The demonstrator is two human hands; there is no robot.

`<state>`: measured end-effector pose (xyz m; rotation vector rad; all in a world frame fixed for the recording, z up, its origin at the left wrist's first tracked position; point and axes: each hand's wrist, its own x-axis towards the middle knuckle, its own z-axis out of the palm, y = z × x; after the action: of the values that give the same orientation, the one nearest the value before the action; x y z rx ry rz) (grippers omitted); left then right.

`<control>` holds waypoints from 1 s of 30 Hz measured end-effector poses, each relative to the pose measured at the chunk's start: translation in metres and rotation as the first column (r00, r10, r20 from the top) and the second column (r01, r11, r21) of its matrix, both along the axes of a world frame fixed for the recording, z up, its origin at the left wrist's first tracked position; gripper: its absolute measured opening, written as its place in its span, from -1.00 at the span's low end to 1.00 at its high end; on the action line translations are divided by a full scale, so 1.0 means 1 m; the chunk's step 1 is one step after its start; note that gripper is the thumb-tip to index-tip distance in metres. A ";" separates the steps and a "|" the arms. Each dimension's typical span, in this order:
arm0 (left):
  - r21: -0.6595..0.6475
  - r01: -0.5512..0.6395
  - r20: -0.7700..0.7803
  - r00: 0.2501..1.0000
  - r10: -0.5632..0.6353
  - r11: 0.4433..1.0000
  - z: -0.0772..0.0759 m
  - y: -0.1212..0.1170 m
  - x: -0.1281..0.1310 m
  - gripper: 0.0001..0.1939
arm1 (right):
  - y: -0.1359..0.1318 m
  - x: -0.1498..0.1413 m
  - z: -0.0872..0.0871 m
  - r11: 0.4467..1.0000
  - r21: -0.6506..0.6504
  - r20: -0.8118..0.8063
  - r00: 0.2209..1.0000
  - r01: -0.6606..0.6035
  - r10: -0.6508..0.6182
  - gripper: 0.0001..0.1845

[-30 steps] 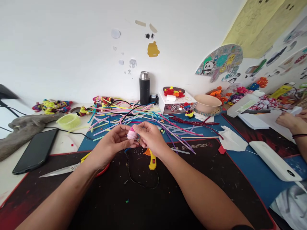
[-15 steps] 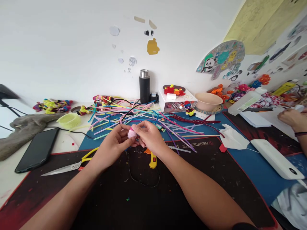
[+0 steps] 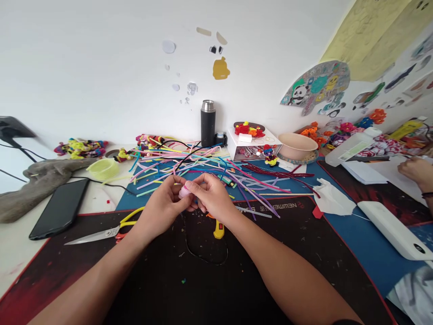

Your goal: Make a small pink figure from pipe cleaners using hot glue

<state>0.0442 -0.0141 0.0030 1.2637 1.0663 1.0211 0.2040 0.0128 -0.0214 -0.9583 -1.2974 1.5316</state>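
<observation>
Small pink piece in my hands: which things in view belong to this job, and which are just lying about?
Likely part of the job:
pink piece
pipe cleaners
scissors
yellow tool, probably a glue gun

Apparently just lying about:
black smartphone
black thermos
beige bowl

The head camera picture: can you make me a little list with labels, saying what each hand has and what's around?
Left hand: holds a small pink piece
Right hand: grips the same piece
Below the hands: yellow-handled tool, black mat
Left side: scissors, phone
Behind the hands: pile of colorful stems, black flask
Far right: another person's hand
</observation>
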 end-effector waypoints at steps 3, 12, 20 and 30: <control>0.016 -0.029 -0.007 1.000 0.029 0.999 -0.004 0.000 0.000 -0.56 | 0.000 0.000 0.000 1.000 -0.003 0.010 1.000 0.000 0.000 -0.42; -0.130 0.091 0.281 0.958 -0.051 0.987 0.002 0.007 -0.015 -0.62 | 0.006 0.005 0.003 1.000 -0.011 -0.045 0.999 0.019 -0.019 -0.44; -0.236 0.076 0.447 0.894 0.039 0.969 -0.006 0.011 -0.014 -0.57 | 0.011 0.008 -0.004 0.994 -0.098 -0.173 0.985 -0.045 0.027 -0.40; -0.206 0.063 0.386 0.922 0.022 0.977 -0.008 0.011 -0.014 -0.57 | 0.013 0.010 -0.010 0.990 -0.124 -0.181 0.982 -0.072 0.049 -0.41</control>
<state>0.0298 -0.0026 -0.0053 0.8508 0.8275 1.0548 0.2138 0.0261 -0.0315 -0.8478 -1.1207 1.7252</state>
